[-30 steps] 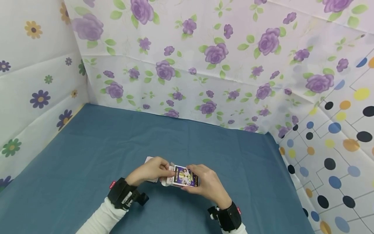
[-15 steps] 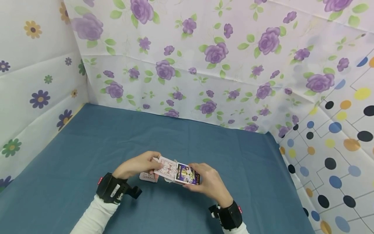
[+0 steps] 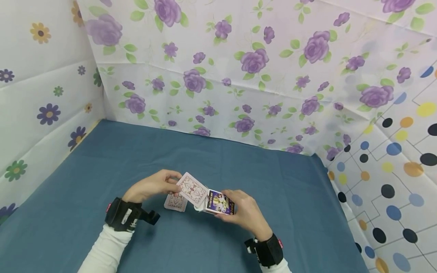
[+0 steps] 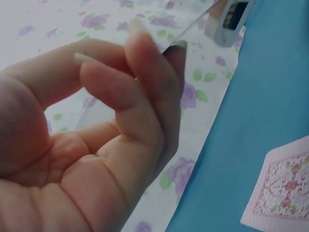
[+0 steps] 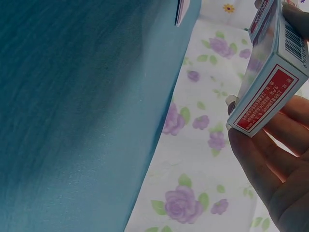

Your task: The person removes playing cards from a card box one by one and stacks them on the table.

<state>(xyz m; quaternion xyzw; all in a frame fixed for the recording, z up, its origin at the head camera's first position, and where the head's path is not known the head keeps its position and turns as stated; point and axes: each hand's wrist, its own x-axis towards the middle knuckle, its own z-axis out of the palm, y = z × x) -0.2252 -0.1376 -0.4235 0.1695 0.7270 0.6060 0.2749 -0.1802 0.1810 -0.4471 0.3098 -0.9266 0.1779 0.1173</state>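
Head: the left hand (image 3: 150, 186) pinches a playing card (image 3: 193, 189); right of that grip, the right hand (image 3: 245, 213) holds a card box (image 3: 218, 202), seemingly steadying its opening toward the card. Left wrist: a patterned card or stack (image 4: 285, 188) lies on the tabletop (image 4: 246, 116), apart from the grip. Right wrist: box clasped by its edges.

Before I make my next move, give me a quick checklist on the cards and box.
1. Left hand pinching the raised card: ok.
2. Right hand gripping the box: ok.
3. Raised card fully clear of the box: cannot tell; they overlap in the head view.
4. Lower card flat on the table: ok.
5. More cards beneath it: cannot tell.
6. A hand free: not ok, both are holding something.
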